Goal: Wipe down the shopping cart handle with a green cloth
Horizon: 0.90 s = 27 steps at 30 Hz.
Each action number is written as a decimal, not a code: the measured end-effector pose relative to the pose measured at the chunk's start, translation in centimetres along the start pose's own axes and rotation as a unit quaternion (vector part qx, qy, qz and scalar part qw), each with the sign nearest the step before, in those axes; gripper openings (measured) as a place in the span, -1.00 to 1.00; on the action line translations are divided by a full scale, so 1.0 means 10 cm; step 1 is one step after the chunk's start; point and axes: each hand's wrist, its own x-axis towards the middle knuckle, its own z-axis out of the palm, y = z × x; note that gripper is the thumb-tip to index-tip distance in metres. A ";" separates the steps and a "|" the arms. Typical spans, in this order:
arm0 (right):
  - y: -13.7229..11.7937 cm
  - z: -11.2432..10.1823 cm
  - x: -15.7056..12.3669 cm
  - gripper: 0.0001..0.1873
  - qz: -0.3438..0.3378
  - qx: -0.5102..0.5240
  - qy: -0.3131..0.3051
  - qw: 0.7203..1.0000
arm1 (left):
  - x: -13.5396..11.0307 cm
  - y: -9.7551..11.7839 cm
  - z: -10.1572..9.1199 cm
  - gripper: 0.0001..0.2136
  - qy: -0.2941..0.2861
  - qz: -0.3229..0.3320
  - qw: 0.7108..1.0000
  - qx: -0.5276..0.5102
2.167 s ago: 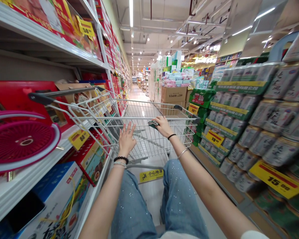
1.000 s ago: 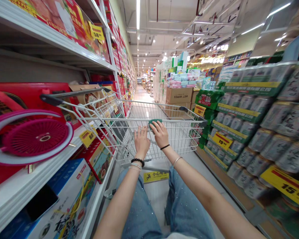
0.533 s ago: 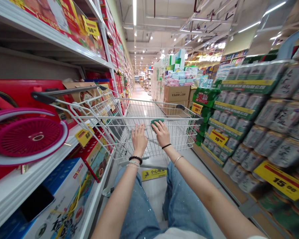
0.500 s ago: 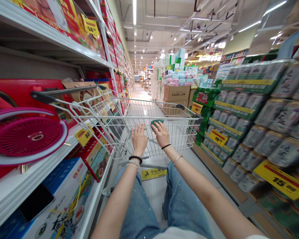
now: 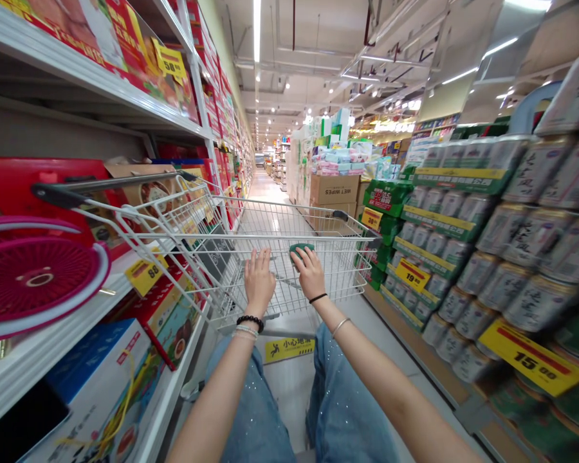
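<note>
Supermarket aisle stretches ahead between white shelves and stacked cans; a wire shopping cart fills the foreground. Left hand lies open against its wires, fingers spread; right hand, nearer the small green object, touches it, grip unclear

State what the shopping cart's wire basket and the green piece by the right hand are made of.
The wire basket looks like steel rod with a bright zinc or chrome finish, going by its thin crossed rods and metallic sheen. The green piece by the right hand has a matte look, perhaps foam or fabric; it is too small to tell.
</note>
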 end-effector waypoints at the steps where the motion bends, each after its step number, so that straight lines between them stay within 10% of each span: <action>1: 0.01 -0.01 -0.01 -0.51 0.004 0.002 -0.002 1.000 | 0.00 0.00 0.00 -0.36 0.001 0.000 1.000 -0.002; 27: -0.08 -0.07 0.19 -0.53 0.020 0.015 -0.028 0.999 | 0.03 0.05 -0.09 -0.40 -0.002 -0.018 1.000 -0.023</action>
